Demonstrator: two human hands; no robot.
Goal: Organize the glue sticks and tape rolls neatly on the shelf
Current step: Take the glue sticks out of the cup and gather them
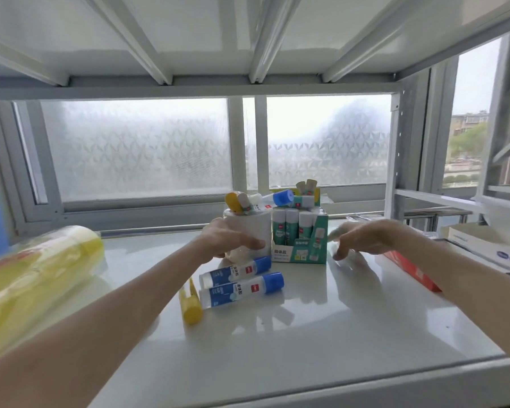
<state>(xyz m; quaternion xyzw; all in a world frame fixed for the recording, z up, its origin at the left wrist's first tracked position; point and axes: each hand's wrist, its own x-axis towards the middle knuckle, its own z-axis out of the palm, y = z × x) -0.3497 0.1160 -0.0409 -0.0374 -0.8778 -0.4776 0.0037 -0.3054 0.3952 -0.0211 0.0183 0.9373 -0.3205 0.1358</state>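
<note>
White and cylindrical, the container (256,228) is gripped round its side by the left hand (227,240), fingers curled about it, towards the back of the shelf (306,334) and just beside the green box (299,248) of upright glue sticks. Loose glue sticks (240,203) are heaped on the container's top, and one blue-capped tube (280,198) is laid across from it onto the box. The right hand (365,238) is held low over the shelf to the right of the box, fingers spread and bent downward, with nothing seen in it, though it is blurred. Two more tubes (239,287) and a yellow stick (190,304) lie flat in front of the container; a wrapped pack of yellow tape rolls (33,275) lies far left.

The heap is judged the main risk: were the container tilted or slid sharply, the sticks on top could be shed and rolled towards the front edge. The bridging tube would likely be dropped if container and box were parted.
</note>
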